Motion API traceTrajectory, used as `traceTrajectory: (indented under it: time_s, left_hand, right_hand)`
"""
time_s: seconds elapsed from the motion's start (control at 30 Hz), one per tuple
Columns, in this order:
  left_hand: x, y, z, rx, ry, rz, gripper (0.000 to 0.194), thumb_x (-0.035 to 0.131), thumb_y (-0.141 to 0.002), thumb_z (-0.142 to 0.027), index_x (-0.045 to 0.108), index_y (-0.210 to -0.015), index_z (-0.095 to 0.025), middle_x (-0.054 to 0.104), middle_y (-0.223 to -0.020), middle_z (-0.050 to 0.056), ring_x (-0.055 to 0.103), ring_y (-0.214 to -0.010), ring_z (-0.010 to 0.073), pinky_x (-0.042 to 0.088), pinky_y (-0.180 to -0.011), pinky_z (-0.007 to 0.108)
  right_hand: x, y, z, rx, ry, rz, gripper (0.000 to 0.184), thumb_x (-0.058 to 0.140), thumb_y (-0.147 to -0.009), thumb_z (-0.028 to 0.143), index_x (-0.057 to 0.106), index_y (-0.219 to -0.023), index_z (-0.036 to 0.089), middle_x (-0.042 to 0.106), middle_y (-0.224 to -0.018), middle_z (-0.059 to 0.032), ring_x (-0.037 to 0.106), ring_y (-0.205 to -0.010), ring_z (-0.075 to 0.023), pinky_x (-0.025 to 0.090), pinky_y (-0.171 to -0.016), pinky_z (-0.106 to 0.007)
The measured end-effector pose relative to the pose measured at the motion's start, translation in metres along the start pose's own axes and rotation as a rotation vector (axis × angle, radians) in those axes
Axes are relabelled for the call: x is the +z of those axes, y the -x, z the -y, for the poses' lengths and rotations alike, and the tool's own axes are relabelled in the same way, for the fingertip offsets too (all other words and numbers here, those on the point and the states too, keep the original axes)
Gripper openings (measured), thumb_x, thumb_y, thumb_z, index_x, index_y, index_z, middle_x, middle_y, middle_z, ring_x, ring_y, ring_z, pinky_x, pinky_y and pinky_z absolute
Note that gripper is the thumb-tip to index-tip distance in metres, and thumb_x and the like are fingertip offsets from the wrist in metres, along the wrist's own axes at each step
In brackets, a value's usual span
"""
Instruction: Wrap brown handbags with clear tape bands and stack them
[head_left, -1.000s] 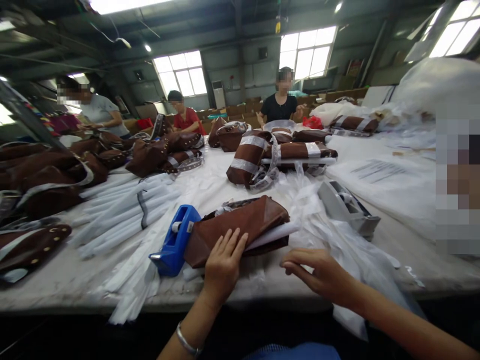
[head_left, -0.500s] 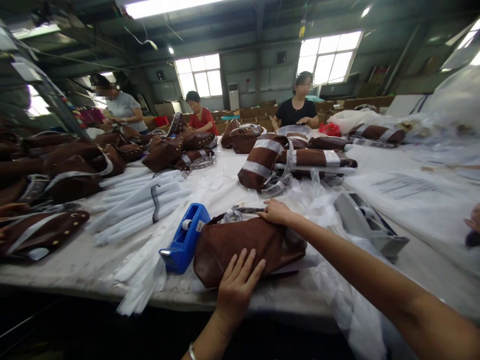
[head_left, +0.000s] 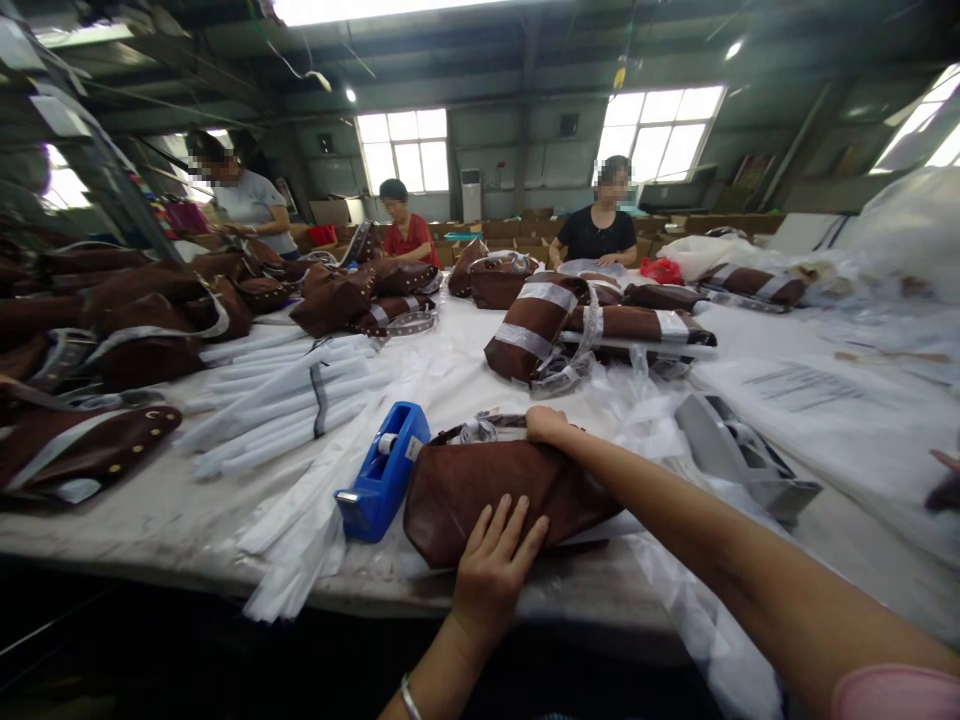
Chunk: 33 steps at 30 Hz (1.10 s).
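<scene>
Resting flat, left hand (head_left: pixel 491 572) on front of brown bag (head_left: pixel 450 485), fingers slightly spread. Right hand (head_left: pixel 546 424) at bag's top edge, fingers curled; cannot tell if gripping. Hands apart from each other. Bag lies near front edge of worktop (head_left: pixel 187 525), just beside blue tape dispenser (head_left: pixel 380 485); gray tape dispenser (head_left: pixel 739 455) off to the right. White strips (head_left: pixel 300 530) left of the blue one. Taped bag (head_left: pixel 534 325) farther back, person in black top (head_left: pixel 598 236) beyond.
</scene>
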<state>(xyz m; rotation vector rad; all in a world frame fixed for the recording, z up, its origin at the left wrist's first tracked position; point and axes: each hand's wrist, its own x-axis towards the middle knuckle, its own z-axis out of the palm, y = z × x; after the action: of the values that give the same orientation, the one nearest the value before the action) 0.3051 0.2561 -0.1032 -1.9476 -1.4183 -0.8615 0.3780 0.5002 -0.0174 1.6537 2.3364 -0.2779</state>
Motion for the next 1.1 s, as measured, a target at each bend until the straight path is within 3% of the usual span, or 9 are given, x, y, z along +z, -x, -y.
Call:
traceTrajectory:
  time_s: [0.17, 0.3, 0.5, 0.63, 0.77, 0.83, 0.9, 1.03, 1.1]
  left_hand:
    - [-0.001, 0.001, 0.003, 0.013, 0.011, -0.015, 0.047, 0.041, -0.099, -0.012, 0.056, -0.139, -0.030, 0.058, -0.143, 0.002, 0.054, -0.133, 0.0242, 0.050, -0.107, 0.042]
    - [-0.005, -0.001, 0.009, 0.036, 0.014, 0.041, 0.050, 0.042, -0.097, -0.010, 0.054, -0.141, -0.029, 0.055, -0.146, 0.002, 0.053, -0.134, 0.0248, 0.050, -0.107, 0.043]
    - [-0.004, -0.008, 0.022, 0.050, 0.028, 0.106, 0.059, 0.043, -0.091, -0.002, 0.050, -0.144, -0.027, 0.053, -0.148, 0.004, 0.052, -0.135, 0.0250, 0.049, -0.108, 0.043]
    - [-0.002, -0.014, 0.029, 0.050, 0.052, 0.164, 0.058, 0.044, -0.092, -0.003, 0.050, -0.144, -0.027, 0.052, -0.148, 0.005, 0.050, -0.136, 0.0263, 0.048, -0.109, 0.045]
    - [0.000, -0.018, 0.031, 0.047, 0.051, 0.182, 0.057, 0.043, -0.093, -0.003, 0.050, -0.144, -0.027, 0.052, -0.148, 0.005, 0.050, -0.137, 0.0265, 0.047, -0.110, 0.046]
    - [0.000, -0.018, 0.031, 0.052, 0.042, 0.171, 0.057, 0.044, -0.093, -0.003, 0.050, -0.144, -0.027, 0.053, -0.148, 0.005, 0.050, -0.136, 0.0260, 0.048, -0.109, 0.045]
    - [0.001, -0.017, 0.031, 0.061, 0.034, 0.165, 0.057, 0.045, -0.092, -0.003, 0.049, -0.144, -0.026, 0.052, -0.148, 0.006, 0.050, -0.137, 0.0258, 0.048, -0.109, 0.045]
    - [0.003, -0.015, 0.031, 0.065, 0.022, 0.174, 0.057, 0.044, -0.093, -0.003, 0.050, -0.144, -0.027, 0.052, -0.148, 0.005, 0.049, -0.137, 0.0255, 0.048, -0.110, 0.045]
    - [0.004, -0.016, 0.031, 0.065, 0.017, 0.181, 0.056, 0.044, -0.093, -0.003, 0.050, -0.144, -0.027, 0.052, -0.148, 0.005, 0.050, -0.136, 0.0258, 0.048, -0.109, 0.046]
  right_hand:
    - [-0.007, 0.008, -0.017, -0.093, -0.172, -0.043, 0.024, 0.069, -0.090, 0.036, 0.069, -0.100, 0.015, 0.070, -0.104, -0.0066, 0.067, -0.096, -0.0203, 0.055, -0.087, -0.039]
    - [-0.017, 0.012, -0.038, -0.178, -0.359, -0.219, 0.017, 0.073, -0.082, 0.033, 0.073, -0.083, 0.017, 0.074, -0.090, -0.0070, 0.068, -0.096, -0.0235, 0.050, -0.082, -0.028]
    - [-0.017, 0.024, -0.065, -0.249, -0.682, -0.372, 0.030, 0.062, -0.085, 0.045, 0.068, -0.085, 0.016, 0.073, -0.085, -0.0064, 0.067, -0.083, -0.0210, 0.049, -0.070, -0.026]
    - [-0.009, 0.041, -0.068, -0.322, -0.856, -0.399, 0.034, 0.061, -0.084, 0.050, 0.064, -0.093, 0.017, 0.072, -0.108, -0.0077, 0.066, -0.101, -0.0218, 0.050, -0.083, -0.029]
    - [0.001, 0.064, -0.071, -0.566, -1.016, -0.409, 0.029, 0.065, -0.082, 0.046, 0.061, -0.089, 0.019, 0.057, -0.141, -0.0095, 0.055, -0.125, -0.0243, 0.046, -0.098, -0.032]
    - [0.010, 0.078, -0.075, -0.674, -1.017, -0.363, 0.024, 0.065, -0.082, 0.042, 0.060, -0.087, 0.019, 0.062, -0.134, -0.0096, 0.058, -0.122, -0.0242, 0.046, -0.100, -0.033]
    - [0.020, 0.090, -0.081, -0.692, -0.931, -0.352, 0.023, 0.065, -0.084, 0.040, 0.062, -0.093, 0.019, 0.070, -0.117, -0.0082, 0.063, -0.111, -0.0234, 0.048, -0.099, -0.034]
    - [0.031, 0.107, -0.093, -0.760, -0.717, -0.422, 0.042, 0.068, -0.080, 0.027, 0.061, -0.121, 0.020, 0.070, -0.104, -0.0044, 0.065, -0.097, -0.0202, 0.051, -0.092, -0.032]
    - [0.032, 0.111, -0.098, -0.853, -0.646, -0.459, 0.040, 0.062, -0.082, 0.020, 0.065, -0.122, 0.023, 0.069, -0.099, -0.0038, 0.065, -0.092, -0.0186, 0.052, -0.087, -0.030]
